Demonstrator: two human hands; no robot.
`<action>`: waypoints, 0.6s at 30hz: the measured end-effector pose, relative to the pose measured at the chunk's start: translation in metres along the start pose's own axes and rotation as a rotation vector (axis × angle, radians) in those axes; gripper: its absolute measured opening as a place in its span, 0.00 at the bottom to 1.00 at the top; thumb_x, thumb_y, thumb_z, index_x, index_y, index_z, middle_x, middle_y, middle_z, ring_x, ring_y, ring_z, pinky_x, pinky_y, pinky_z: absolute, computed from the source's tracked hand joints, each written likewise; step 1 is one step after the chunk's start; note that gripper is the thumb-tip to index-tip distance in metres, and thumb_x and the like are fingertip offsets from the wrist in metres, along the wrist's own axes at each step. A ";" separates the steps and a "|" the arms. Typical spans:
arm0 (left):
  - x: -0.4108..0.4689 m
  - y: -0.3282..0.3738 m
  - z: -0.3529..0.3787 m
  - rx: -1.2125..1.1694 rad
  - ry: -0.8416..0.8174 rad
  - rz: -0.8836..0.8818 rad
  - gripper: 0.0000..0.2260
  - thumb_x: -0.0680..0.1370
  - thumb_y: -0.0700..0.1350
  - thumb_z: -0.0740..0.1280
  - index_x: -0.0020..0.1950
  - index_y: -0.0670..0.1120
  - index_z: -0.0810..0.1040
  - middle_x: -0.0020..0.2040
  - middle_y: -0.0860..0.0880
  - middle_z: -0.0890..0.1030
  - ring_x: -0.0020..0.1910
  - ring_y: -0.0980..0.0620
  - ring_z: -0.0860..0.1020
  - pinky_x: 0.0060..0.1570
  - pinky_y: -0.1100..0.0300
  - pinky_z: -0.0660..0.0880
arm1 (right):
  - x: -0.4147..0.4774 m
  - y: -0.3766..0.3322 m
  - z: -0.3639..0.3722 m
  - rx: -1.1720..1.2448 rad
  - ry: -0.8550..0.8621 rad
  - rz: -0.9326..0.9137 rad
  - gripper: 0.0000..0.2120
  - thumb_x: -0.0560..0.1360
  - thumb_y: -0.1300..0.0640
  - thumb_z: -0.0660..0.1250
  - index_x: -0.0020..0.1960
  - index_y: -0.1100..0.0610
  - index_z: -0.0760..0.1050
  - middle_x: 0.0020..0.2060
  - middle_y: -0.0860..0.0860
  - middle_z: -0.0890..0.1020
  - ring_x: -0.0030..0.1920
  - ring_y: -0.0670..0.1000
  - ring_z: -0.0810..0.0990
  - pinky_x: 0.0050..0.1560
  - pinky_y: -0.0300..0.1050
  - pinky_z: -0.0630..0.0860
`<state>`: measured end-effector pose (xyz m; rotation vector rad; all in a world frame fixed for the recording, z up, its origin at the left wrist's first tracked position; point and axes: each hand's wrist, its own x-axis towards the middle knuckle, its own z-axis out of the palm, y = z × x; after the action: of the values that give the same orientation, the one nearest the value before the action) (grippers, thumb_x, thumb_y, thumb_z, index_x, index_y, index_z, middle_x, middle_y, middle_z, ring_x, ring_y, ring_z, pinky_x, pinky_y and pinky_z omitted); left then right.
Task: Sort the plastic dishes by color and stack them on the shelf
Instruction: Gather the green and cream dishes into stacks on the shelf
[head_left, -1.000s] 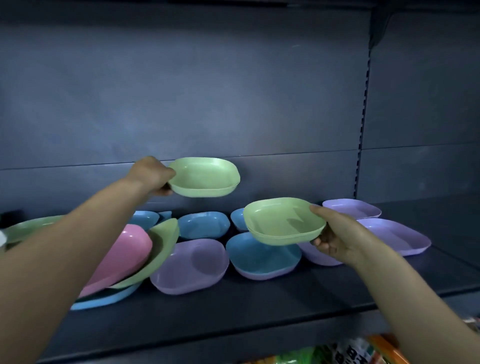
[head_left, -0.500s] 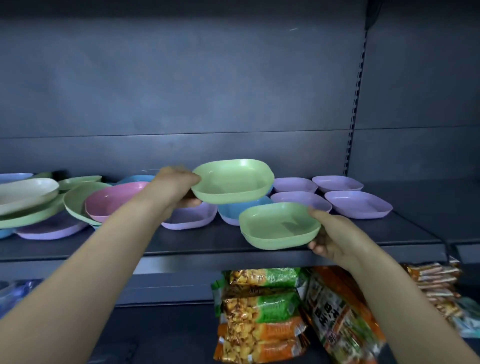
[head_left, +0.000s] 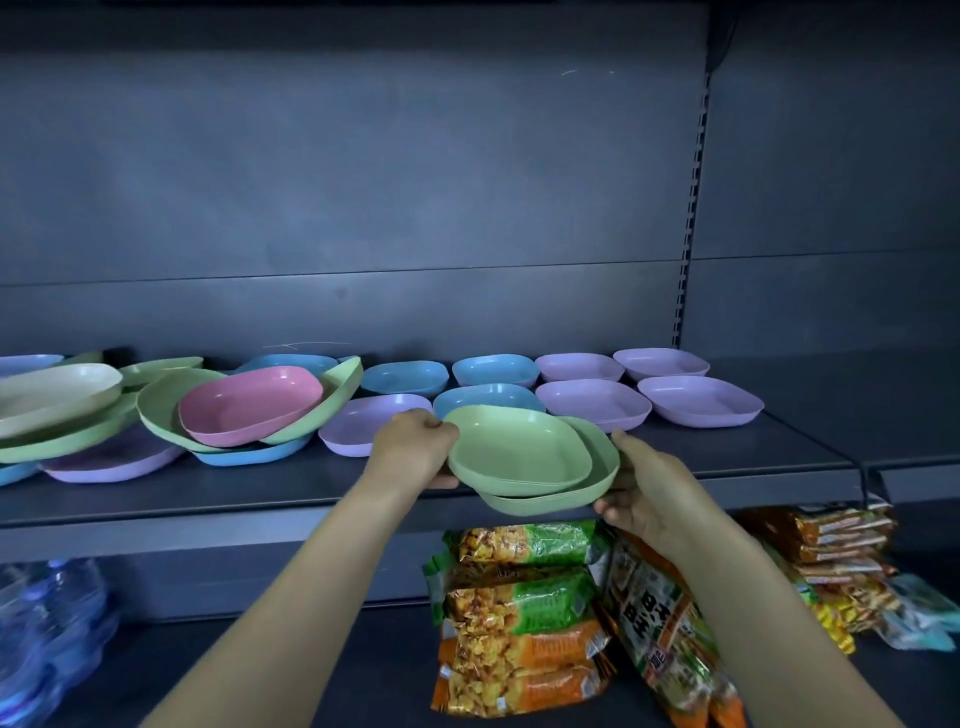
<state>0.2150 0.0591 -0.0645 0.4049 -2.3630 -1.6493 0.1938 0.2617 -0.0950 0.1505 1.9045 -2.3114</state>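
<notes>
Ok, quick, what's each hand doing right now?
Left hand: grips the upper green dish by its left rim.
Right hand: grips the lower green dish by its right rim.

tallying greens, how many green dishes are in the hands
2. The upper green dish gripped by the left hand, lying offset over the lower green dish gripped by the right hand; another nested beneath may be hidden.

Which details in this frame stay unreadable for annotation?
1. Head view: the lower green dish is mostly covered by the upper green dish; how deep they nest is unclear.
2. Right hand: fingertips hidden under that dish.
3. Left dish pile: cut off by the frame edge.
4. Snack packets: print blurred.
</notes>
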 end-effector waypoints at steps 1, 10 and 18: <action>0.001 -0.004 0.001 0.065 0.021 0.023 0.08 0.77 0.42 0.60 0.40 0.43 0.74 0.35 0.48 0.78 0.23 0.54 0.77 0.31 0.63 0.78 | 0.000 0.000 0.001 -0.001 0.004 0.002 0.19 0.81 0.50 0.56 0.41 0.62 0.75 0.23 0.56 0.76 0.17 0.50 0.72 0.17 0.34 0.67; -0.007 -0.008 0.017 0.465 -0.028 0.182 0.18 0.82 0.47 0.54 0.33 0.46 0.67 0.28 0.47 0.75 0.24 0.53 0.74 0.26 0.65 0.71 | 0.003 0.000 0.000 -0.162 -0.055 -0.026 0.16 0.77 0.51 0.64 0.54 0.64 0.74 0.32 0.57 0.76 0.19 0.48 0.75 0.19 0.35 0.70; -0.014 -0.009 0.015 -0.102 -0.153 -0.094 0.09 0.81 0.44 0.58 0.52 0.41 0.75 0.39 0.42 0.80 0.27 0.50 0.81 0.27 0.62 0.80 | 0.001 0.000 -0.001 -0.179 -0.099 -0.087 0.12 0.79 0.59 0.60 0.55 0.67 0.74 0.32 0.60 0.76 0.19 0.49 0.75 0.18 0.35 0.71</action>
<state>0.2239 0.0746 -0.0783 0.3897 -2.3860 -1.8980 0.1932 0.2623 -0.0952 -0.0659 2.0927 -2.1417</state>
